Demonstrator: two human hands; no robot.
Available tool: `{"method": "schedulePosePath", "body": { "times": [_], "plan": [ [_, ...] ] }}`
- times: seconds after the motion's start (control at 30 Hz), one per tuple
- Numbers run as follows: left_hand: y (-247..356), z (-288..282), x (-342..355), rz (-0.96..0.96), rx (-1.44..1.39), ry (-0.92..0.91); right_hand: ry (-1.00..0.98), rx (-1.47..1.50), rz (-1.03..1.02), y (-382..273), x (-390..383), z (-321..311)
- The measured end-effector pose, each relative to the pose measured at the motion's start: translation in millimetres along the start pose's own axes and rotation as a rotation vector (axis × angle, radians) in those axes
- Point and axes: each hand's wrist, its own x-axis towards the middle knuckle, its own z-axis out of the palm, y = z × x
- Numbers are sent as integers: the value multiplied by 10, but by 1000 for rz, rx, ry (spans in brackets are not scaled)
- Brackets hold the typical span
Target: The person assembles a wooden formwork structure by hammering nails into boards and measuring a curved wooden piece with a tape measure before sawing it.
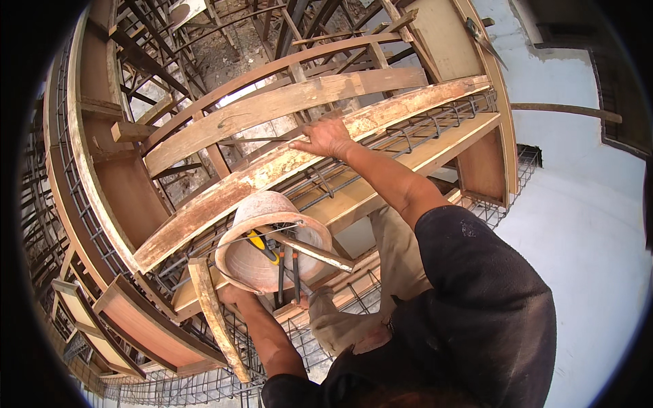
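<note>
"Wooden boards (286, 112) and steel bars (408, 139) stand beside a pale wall (578, 197). Where's the bucket (241, 264)?"

"Towards the lower plank's (350, 204) left end, tilted, perhaps keeping its tools (262, 246) within reach."

"And the hands?"

"Right hand (326, 138): fingers spread over the curved board's (265, 170) top edge, probably for balance. Left hand (236, 295): against the bucket's rim, fingers hidden, so its grip can't be told."
</note>
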Motion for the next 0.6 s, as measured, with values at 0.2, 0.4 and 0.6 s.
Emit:
{"method": "schedulePosePath", "body": {
  "times": [0.2,0.4,0.6],
  "plan": [
    [-476,404,-551,-240,-1749,264,-57,113,-16,100,-91,-52],
    [1033,-804,-2608,479,-1481,1019,-22,324,-92,204,-201,-152],
    [4142,-1134,-2621,1096,-1052,617,523,1348,27,1471,-32,-167]
  ]
}}
